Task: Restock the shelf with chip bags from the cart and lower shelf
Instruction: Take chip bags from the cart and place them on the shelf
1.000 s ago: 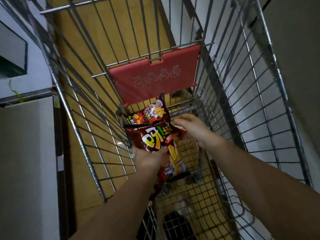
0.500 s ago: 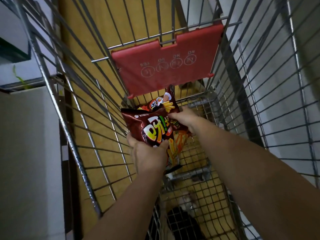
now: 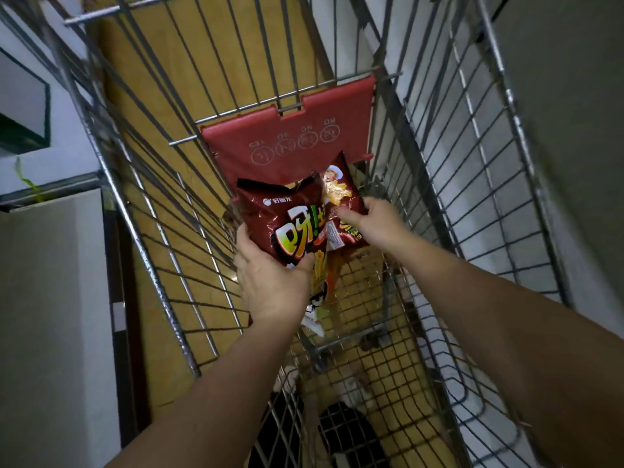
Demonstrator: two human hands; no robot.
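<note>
My left hand grips the front chip bag from below; my right hand pinches the rear bag, both long axes upright inside the cart

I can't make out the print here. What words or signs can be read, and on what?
"YES", "NO", "NO", "NO", upside down: red flap of the cart.
Front chip bag, left hand: large stylised logo, small white brand mark, unreadable.
Rear chip bag, right hand: print too blurred.

We have one head-worn view, looking steeply down and forward into the wire cart, close above both hands' grip on the chip bags, cart floor beneath.
</note>
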